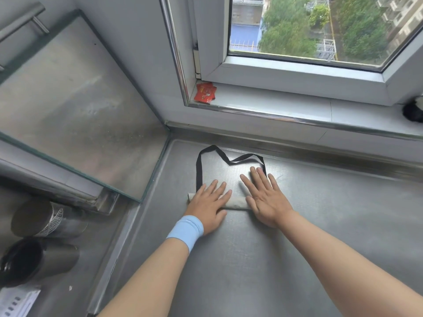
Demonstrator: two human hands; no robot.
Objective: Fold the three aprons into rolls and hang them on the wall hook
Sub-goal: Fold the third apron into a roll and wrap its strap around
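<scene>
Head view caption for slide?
Left hand and right hand press flat on rolled apron on counter, black strap looped ahead.

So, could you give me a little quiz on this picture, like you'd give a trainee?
1. True or false: the left hand and right hand both press flat on the apron roll.
2. Which wrist wears the blue wristband? A: left. B: right.
3. Fill in: the red packets lie on the ____.
Key: 1 true; 2 A; 3 windowsill.
</scene>
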